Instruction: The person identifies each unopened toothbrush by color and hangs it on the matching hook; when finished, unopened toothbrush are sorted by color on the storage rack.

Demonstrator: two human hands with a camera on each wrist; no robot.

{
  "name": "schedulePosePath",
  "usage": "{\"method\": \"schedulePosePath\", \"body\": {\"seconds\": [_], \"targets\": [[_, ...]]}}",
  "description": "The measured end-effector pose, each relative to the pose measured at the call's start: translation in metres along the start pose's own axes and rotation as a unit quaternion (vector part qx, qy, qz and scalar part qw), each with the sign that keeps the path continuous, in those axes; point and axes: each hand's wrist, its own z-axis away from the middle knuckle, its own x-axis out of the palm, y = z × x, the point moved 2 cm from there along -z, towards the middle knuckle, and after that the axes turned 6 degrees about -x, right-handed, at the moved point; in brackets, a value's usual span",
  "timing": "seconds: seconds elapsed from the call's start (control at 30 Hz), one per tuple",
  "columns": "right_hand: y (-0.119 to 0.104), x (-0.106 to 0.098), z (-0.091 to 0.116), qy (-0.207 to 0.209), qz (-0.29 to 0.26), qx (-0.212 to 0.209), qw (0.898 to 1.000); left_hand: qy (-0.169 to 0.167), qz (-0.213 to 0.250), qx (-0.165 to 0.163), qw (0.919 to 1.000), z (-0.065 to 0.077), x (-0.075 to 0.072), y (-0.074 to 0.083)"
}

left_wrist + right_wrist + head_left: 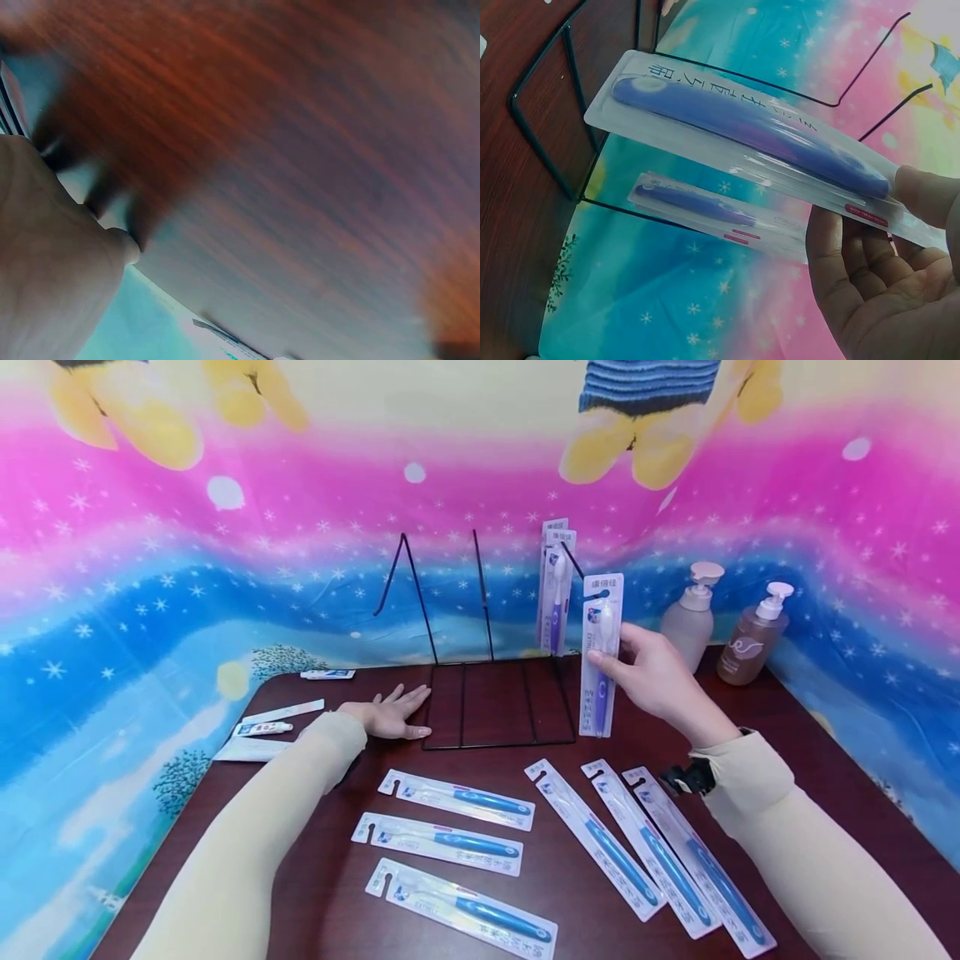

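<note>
R hand pinches the purple toothbrush pack, right of frame ctr, prob. light, stiff & slippery, best held by its edges; L hand lies spread on tabletop.

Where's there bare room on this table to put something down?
Bare tabletop: between its right edge and the right sleeve; also between the two groups of blue toothbrush packs. Crowded: back left, with toothpaste tubes, left hand and wire rack close together.

The toothbrush pack looks glossy plastic, the rack metal, the table wood.
</note>
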Motion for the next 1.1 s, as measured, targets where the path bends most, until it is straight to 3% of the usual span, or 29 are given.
{"method": "schedulePosePath", "body": {"seconds": [0.47,0.8,0.97,1.1], "targets": [[0.014,0.011,-0.015,-0.004,-0.014,0.023,1.000,-0.005,-0.002,-0.011,0.9999,0.003,-0.002,0.002],[0.025,0.015,-0.065,-0.028,-0.015,0.051,0.998,-0.007,0.024,0.003,0.9997,-0.002,0.001,-0.002],[0.028,0.015,-0.088,-0.051,-0.026,0.073,0.996,-0.007,0.014,-0.002,0.9999,-0.001,0.001,0.000],[0.031,0.015,-0.103,-0.061,-0.011,0.064,0.996,0.002,0.001,-0.005,1.0000,0.002,-0.001,0.000]]}}
